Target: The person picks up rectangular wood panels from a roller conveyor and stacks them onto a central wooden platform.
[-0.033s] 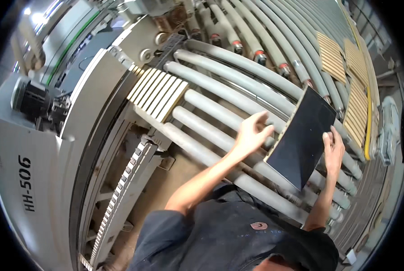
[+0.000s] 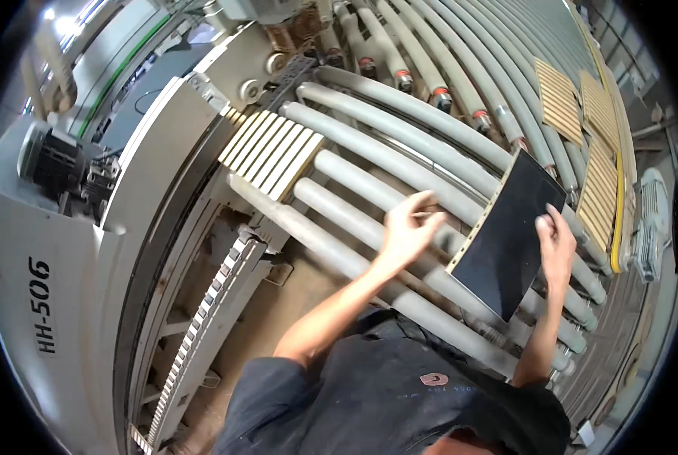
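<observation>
Lowest in the frame we see our dark shirt (image 2: 399, 402), with both bare forearms rising from it toward the middle of the picture. Our right hand (image 2: 557, 246) lies flat, fingers spread, on the right edge of a black panel (image 2: 508, 235) at centre right; it presses on the panel rather than closing around it. Our left hand (image 2: 408, 231) hovers just left of the panel with the fingers loosely curled and nothing in them, close to its pale ribbed edge but apart from it.

The panel rests tilted across the grey rollers (image 2: 369, 152) of a conveyor. To handle it well, we judge that the free hand should take the near left edge so that both sides are supported, and that the board should stay flat on the rollers so no corner dips into a gap between them.

Further up and to the left, a slatted cream board (image 2: 272, 152) lies on the rollers beside the machine's housing. At the upper right, several slatted wooden boards (image 2: 558, 98) sit on the far rollers, with a yellow strip (image 2: 619, 220) running along the conveyor's right side.

On the left stands a pale grey machine cabinet (image 2: 43, 258) with a dark motor (image 2: 51, 163) above it. A toothed rail (image 2: 202, 334) runs down over a brown, dusty floor (image 2: 267, 318).
</observation>
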`<state>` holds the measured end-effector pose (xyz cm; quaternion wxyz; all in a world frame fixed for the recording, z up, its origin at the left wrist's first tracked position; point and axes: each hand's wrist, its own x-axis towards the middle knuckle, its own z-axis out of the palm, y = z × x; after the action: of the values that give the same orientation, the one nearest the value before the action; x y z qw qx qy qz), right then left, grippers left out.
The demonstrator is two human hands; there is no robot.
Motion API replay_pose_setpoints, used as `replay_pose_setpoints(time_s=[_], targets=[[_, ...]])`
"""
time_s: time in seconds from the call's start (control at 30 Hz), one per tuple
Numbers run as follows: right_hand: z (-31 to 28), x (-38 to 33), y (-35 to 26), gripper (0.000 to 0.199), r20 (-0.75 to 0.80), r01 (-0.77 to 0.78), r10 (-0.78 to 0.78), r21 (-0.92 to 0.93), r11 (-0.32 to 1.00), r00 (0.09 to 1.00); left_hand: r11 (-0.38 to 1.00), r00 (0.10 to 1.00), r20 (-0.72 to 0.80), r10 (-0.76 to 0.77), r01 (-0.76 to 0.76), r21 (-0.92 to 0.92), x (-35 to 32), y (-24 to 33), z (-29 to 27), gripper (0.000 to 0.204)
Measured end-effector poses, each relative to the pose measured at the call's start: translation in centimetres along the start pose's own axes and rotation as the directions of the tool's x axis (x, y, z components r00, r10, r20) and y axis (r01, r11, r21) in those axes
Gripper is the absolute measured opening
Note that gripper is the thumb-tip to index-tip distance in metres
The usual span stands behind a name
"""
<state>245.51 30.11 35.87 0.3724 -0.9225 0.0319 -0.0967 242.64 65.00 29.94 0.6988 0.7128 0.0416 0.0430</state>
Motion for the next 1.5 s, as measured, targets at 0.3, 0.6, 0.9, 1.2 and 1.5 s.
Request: replay_pose_setpoints(time_s=[0.3,0.6,0.9,1.2,1.5], targets=[[33.3,11.3,-26.5,0.057,0.415,0.521,-0.562,0.219,0.825,0.715,0.996,0.63,-0.773,0.07,-0.001,0.089,2.3,-4.8,-29.6,0.07],[48.5,14.2,-30.6,0.068,0.4,0.504,-0.471,0.026,0.863,0.786,0.943,0.734,-0.65,-0.195,0.324,0.083,11.7,-4.2,-32.2,0.042],[33.9,4.4,-28.0,0.059,0.591,0.023,-0.257,0.374,0.927,0.765,0.899,0.885,-0.32,-0.339,0.204,-0.388,4.8,-1.1,-30.6,0.037],[23.9,-4.9,-26.1,0.077,0.471,-0.208,-0.436,0.825,0.526,0.767,0.947,0.904,-0.322,0.28,-0.206,0.245,-10.3,2.3,-25.6,0.042],[20.9,-6.6,-31.0,0.081,0.374,-0.483,-0.605,0.875,-0.021,0.703,0.406,0.608,0.168,0.776,-0.685,0.605,-14.6,4.4,-21.9,0.065]])
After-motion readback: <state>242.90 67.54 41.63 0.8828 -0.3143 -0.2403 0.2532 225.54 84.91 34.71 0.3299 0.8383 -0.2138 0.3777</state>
